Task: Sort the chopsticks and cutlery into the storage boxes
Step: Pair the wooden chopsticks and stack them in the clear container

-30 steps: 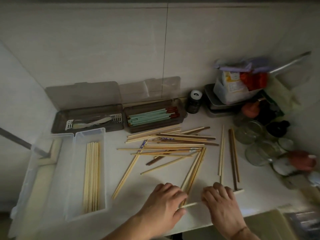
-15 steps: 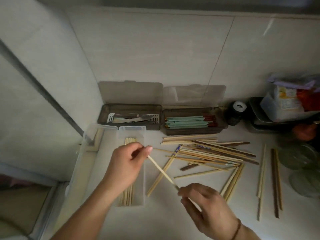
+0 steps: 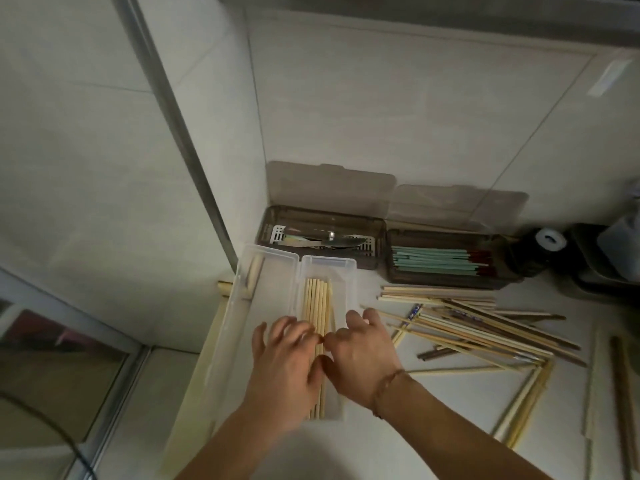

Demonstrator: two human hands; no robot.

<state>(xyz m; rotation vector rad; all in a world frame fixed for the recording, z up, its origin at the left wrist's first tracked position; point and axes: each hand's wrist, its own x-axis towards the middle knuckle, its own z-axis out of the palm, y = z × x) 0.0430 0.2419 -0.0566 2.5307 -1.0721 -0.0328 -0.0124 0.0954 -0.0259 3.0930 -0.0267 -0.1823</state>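
A: Taking the clear box (image 3: 313, 268) as the marker, what is the biggest thing going on?

B: The sorting is partway through. Pale chopsticks (image 3: 317, 303) lie lengthwise inside the box, and a loose heap of chopsticks (image 3: 467, 323) is scattered on the counter to its right. Behind it stand two dark boxes: the cutlery box (image 3: 322, 237) directly behind, the box of green chopsticks (image 3: 446, 261) behind and to the right.

A: Which step, then?

B: I judge it to be laying a pale stick in among its fellows. Next calls for letting go, then reaching right to the heap for another pale one.

A: And the hands?

B: Both hover over the near half of the box. The left hand (image 3: 287, 358) has its fingers spread and lowered onto the sticks. The right hand (image 3: 363, 351) is likewise loosely spread, fingertips meeting the left's. Whether either pinches a stick, I cannot tell.
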